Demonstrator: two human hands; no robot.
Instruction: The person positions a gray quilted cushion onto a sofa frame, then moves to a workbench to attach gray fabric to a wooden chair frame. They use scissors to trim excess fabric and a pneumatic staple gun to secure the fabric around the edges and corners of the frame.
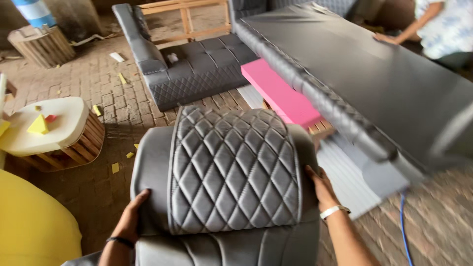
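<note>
Both hands grip a grey quilted cushion (231,172) at six o'clock in the view: the left hand (129,219) closes on its seven o'clock edge and the right hand (320,184) presses flat against its three o'clock side. The long grey upholstered panel (374,83), slanting from twelve to four o'clock and steadied by another person's hand (387,38), hangs just beside the right hand. The cushion's right edge could well knock it, since the smooth covering offers little purchase if bumped.
</note>
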